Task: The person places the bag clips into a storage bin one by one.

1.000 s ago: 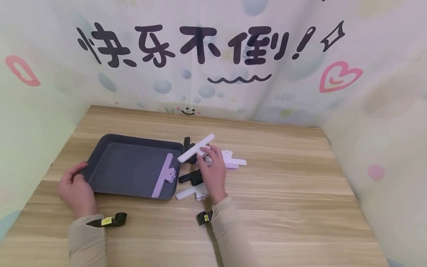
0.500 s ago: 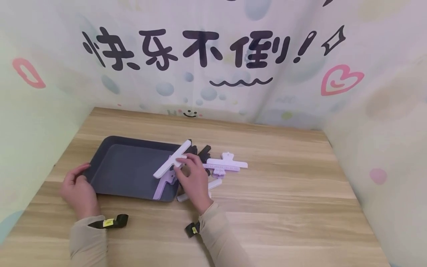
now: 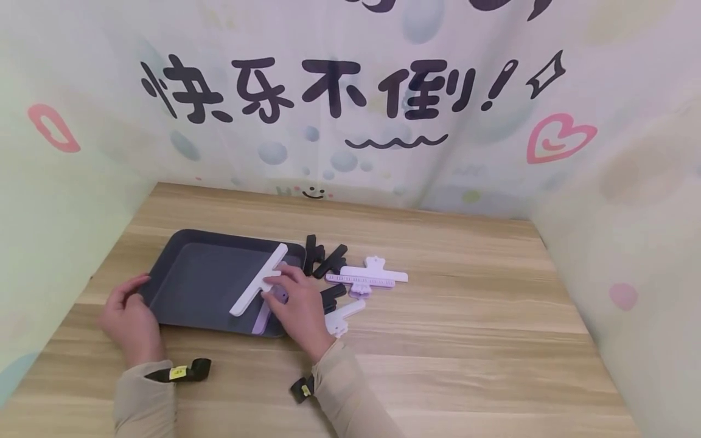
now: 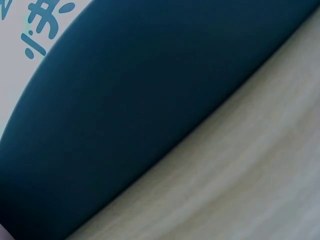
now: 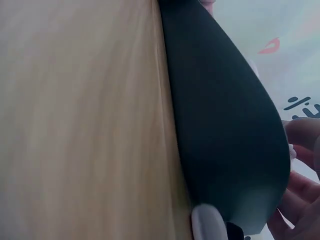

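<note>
A dark grey rectangular tray (image 3: 191, 277) lies on the left of the table. My left hand (image 3: 131, 319) holds the tray at its left rim, near the front corner. Over the tray's right part, my right hand (image 3: 298, 304) pinches a long white clip (image 3: 253, 289) by its handle. A purple clip (image 3: 261, 320) lies beneath it inside the tray, partly hidden by that hand. The tray's dark outer wall (image 4: 140, 105) fills much of the left wrist view. In the right wrist view, fingers (image 5: 302, 192) show at the right edge beside the tray wall.
Right of the tray lie several black clips (image 3: 331, 261), a white clip (image 3: 345, 312), and a white clip (image 3: 378, 272) overlapping a purple one with ruler marks (image 3: 350, 280). A printed curtain (image 3: 328, 152) stands behind the wooden table (image 3: 465, 340).
My right hand has carried the white clip left and toward me, from over the loose clips to over the tray. My left hand stays at the tray's rim.
</note>
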Demonstrator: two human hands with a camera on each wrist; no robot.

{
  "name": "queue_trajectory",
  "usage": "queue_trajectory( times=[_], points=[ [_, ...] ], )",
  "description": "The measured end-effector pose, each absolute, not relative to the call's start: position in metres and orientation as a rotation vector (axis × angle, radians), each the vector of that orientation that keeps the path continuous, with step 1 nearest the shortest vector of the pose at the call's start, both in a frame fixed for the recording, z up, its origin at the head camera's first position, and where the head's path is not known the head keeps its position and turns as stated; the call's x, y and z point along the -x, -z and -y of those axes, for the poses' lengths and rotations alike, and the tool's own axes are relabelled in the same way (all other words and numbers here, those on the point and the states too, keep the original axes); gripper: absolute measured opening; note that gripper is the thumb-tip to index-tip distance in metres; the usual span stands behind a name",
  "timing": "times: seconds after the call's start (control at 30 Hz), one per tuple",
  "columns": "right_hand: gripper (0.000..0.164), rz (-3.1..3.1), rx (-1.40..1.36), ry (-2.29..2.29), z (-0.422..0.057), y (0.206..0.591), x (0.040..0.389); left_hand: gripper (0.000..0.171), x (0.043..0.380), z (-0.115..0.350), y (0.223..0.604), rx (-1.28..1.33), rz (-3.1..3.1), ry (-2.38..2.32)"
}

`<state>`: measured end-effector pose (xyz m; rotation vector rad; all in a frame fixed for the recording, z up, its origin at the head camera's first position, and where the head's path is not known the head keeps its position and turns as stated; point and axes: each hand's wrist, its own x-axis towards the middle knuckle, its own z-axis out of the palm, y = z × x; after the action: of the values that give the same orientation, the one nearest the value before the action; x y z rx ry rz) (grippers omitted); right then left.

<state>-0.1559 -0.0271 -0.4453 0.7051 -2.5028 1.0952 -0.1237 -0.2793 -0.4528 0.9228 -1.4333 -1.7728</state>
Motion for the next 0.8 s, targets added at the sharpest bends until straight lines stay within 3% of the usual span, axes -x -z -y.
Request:
queue_trajectory(
  times=[0.8],
  points=[
    [0.018,2.58,-0.838,-0.737,0.041,0.456,0.15,0.04,0.123,0.279,0.454,-0.93,1.478,1.726]
  ],
)
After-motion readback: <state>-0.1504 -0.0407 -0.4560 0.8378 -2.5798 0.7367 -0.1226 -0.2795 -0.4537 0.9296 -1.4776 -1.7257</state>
